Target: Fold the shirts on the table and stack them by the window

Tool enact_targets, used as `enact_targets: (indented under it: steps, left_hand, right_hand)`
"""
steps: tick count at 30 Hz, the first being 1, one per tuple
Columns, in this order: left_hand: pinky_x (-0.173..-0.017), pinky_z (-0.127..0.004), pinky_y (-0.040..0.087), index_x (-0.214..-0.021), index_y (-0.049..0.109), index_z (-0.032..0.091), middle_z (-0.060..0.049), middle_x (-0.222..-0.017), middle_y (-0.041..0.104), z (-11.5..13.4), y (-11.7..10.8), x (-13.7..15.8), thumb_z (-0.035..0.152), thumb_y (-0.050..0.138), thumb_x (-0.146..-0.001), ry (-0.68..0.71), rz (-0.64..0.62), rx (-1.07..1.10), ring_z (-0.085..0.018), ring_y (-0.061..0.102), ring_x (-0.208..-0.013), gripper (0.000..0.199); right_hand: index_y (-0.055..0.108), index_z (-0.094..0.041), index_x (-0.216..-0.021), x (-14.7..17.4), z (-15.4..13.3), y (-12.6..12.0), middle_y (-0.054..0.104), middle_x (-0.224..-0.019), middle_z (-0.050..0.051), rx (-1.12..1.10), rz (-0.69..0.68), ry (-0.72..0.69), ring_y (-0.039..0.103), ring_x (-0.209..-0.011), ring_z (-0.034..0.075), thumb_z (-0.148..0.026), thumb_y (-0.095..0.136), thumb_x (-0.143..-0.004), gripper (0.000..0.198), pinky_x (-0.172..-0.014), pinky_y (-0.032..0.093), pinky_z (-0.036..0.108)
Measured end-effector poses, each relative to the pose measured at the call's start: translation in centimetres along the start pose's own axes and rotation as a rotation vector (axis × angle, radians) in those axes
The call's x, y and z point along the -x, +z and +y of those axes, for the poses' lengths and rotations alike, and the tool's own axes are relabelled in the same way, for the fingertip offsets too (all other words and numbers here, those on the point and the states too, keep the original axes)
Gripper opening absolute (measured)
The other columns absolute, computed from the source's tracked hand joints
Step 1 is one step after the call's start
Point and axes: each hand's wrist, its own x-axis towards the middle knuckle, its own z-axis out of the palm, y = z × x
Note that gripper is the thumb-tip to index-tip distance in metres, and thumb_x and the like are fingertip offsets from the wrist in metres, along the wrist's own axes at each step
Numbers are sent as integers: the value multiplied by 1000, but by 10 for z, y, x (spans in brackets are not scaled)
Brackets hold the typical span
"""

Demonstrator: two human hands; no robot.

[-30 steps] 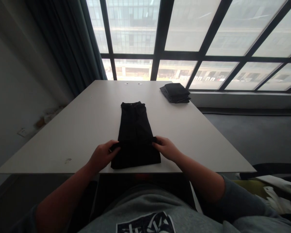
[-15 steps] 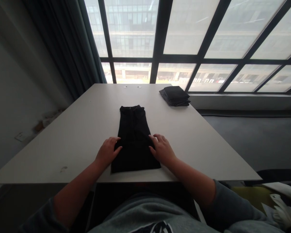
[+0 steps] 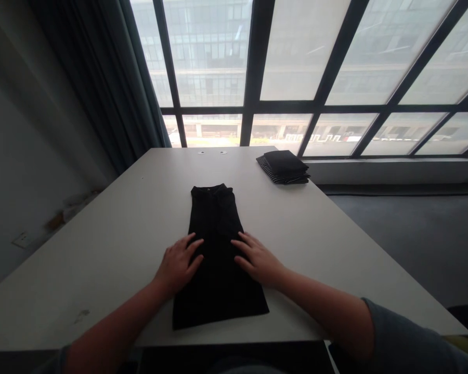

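A black shirt with a collar (image 3: 218,280) lies folded into a long narrow shape on the white table, its collar pointing toward the window. My left hand (image 3: 178,264) rests on its left edge, fingers spread over the cloth. On the opposite edge, my right hand (image 3: 259,259) lies with its fingers apart, the tips on the fabric. Neither hand grips the cloth. The lower hem faces me and stays uncovered.
A stack of folded dark clothes (image 3: 284,167), one of them striped, sits near the table's far right corner. The white table (image 3: 327,259) ends in front of a large window (image 3: 288,57). A dark curtain (image 3: 101,78) hangs at the left.
Both hands have slid inward, so more of their fingers now lie over the shirt. The camera view has tilted up, and the table appears lower.
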Motion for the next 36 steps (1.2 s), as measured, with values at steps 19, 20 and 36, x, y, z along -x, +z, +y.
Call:
enact_targets:
  steps: [19, 20, 36]
  left_hand:
    - [-115, -52, 49, -165, 29, 19, -21, -151, 58, -131, 76, -300, 37, 82, -82, -347, 251, 840, -35, 62, -135, 100]
    - [-110, -52, 53, -164, 30, 20, -19, -145, 62, -131, 77, -302, 36, 84, -79, -339, 272, 1017, -33, 67, -127, 102]
    - [-98, -45, 57, -112, 69, 16, -5, -100, 76, -131, 46, -294, 34, 85, -71, -184, 285, 1043, -23, 71, -95, 48]
  right_hand:
    - [70, -19, -111, -296, 143, -17, 74, -114, 7, -723, 404, 88, 70, -109, 23, -27, 73, -82, 31, -107, 54, 43]
    - [66, -20, -115, -299, 145, -17, 73, -112, 5, -872, 408, 78, 71, -104, 22, -28, 76, -79, 38, -103, 57, 43]
    - [73, -16, -123, -294, 127, -41, 78, -104, 5, -1183, 309, 69, 74, -96, 21, -17, 78, -70, 54, -104, 59, 46]
